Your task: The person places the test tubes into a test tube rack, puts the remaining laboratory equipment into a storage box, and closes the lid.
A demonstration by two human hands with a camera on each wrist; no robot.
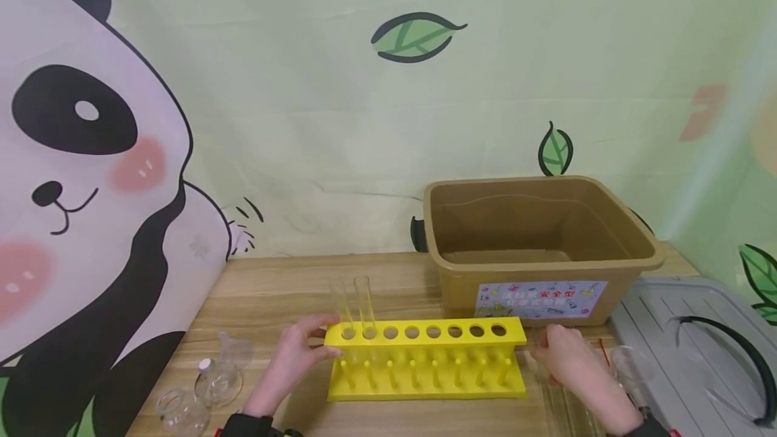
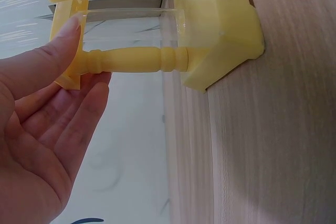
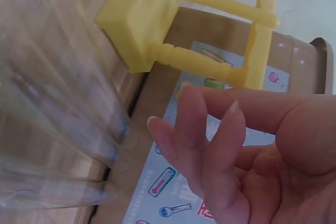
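A yellow test tube rack (image 1: 427, 393) stands on the table, with two clear test tubes (image 1: 364, 299) upright in its leftmost holes. My left hand (image 1: 293, 359) grips the left end of the rack's top bar; the left wrist view shows the thumb (image 2: 65, 35) on one side and the other fingers behind. Just off the rack's right end is my right hand (image 1: 567, 354), its fingers loosely bent and holding nothing. Beneath it lie several clear glass tubes (image 1: 561, 410), seen blurred as glass tubes (image 3: 63, 77) in the right wrist view.
Behind the rack sits a brown bin (image 1: 455, 288) with a printed label. A grey lid (image 1: 668, 356) lies at the right, carrying clear goggles with a black strap (image 1: 743, 349). Small glass bottles (image 1: 218, 383) and a clear funnel (image 1: 235, 348) stand at the left. A beaker-like clear vessel (image 1: 631, 364) is beside my right forearm.
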